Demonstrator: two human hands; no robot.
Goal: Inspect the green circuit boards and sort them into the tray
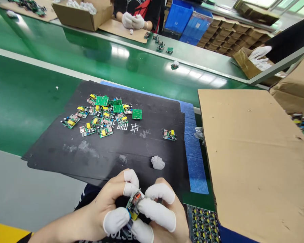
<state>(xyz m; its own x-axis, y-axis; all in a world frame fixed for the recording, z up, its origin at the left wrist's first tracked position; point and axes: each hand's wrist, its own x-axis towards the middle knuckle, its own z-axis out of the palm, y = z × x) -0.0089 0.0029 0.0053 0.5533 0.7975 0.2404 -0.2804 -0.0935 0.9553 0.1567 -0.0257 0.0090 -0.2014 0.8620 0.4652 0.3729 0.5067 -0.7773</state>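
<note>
Clock positions refer to the centre of the black sheet (53,148).

Held unit: one circuit board (134,204), at 5 o'clock by the sheet's near edge. The left hand (100,206) and right hand (173,217) are both closed narrowly on it from opposite sides; the two-sided grip probably steadies it. White finger cots (116,221) cover the fingertips, presumably to keep skin off the components.

The board pile (105,114) lies at 11 o'clock, some boards component side up, others solder side up; this position likely keeps it within reach. A single board (169,134) lies apart at 3 o'clock. The white putty-like lump (157,162), at 4 o'clock, is probably placed for the right hand.

Markings: white Chinese characters (135,127) on the sheet appear inverted; "卓" is legible, others are partly covered. White capitals on the clothing (121,235) at 6 o'clock are too obscured to read.
</note>
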